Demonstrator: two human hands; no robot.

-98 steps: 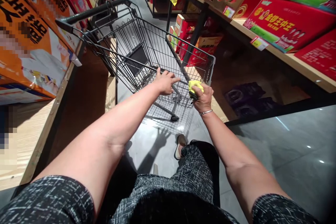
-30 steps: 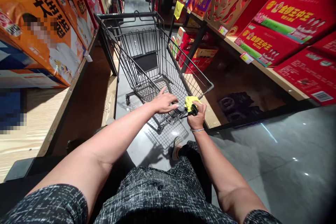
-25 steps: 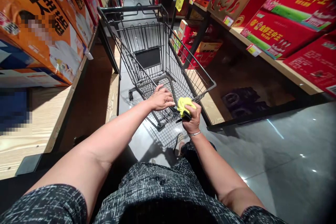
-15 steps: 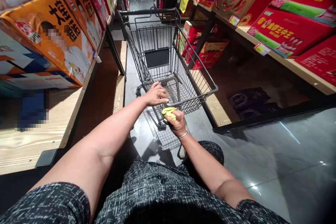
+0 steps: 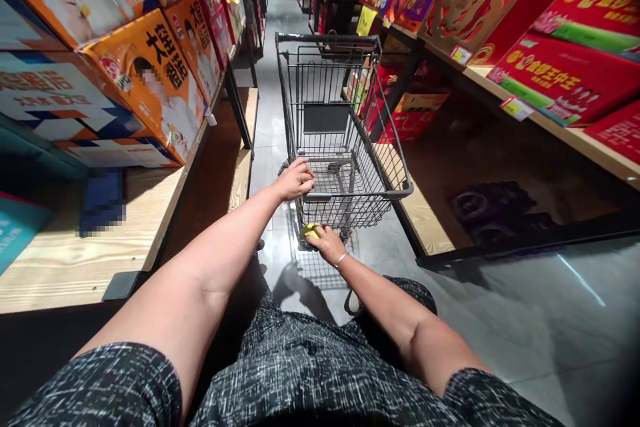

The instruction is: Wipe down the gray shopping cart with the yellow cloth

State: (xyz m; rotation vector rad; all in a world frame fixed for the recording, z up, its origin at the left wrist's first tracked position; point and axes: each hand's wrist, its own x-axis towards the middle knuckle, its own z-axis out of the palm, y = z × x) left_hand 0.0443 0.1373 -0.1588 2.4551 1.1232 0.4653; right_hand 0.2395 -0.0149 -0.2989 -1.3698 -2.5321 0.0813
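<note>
A dark metal shopping cart (image 5: 325,173) stands before me, its low basket end toward me and its handle at the far end. My left hand (image 5: 296,180) is closed over the near left corner of the basket's top rim. Lower down, my right hand (image 5: 326,242) grips a crumpled yellow cloth (image 5: 311,232) near the cart's lower left front corner. Part of the cloth is hidden by the fingers, and I cannot tell exactly which part of the cart it touches. The wire basket holds nothing that I can see.
Shelves with orange cartons (image 5: 145,80) line the left side, their wooden lower board (image 5: 100,260) close to my left arm. Red boxes (image 5: 560,80) fill the right shelf. A dark purple package (image 5: 493,207) lies under it. Grey tiled floor (image 5: 500,320) extends at right.
The cart now stands straighter along the aisle, its handle end farther right in view. My right hand has moved slightly down and left with the cloth. The left hand stays at the rim.
</note>
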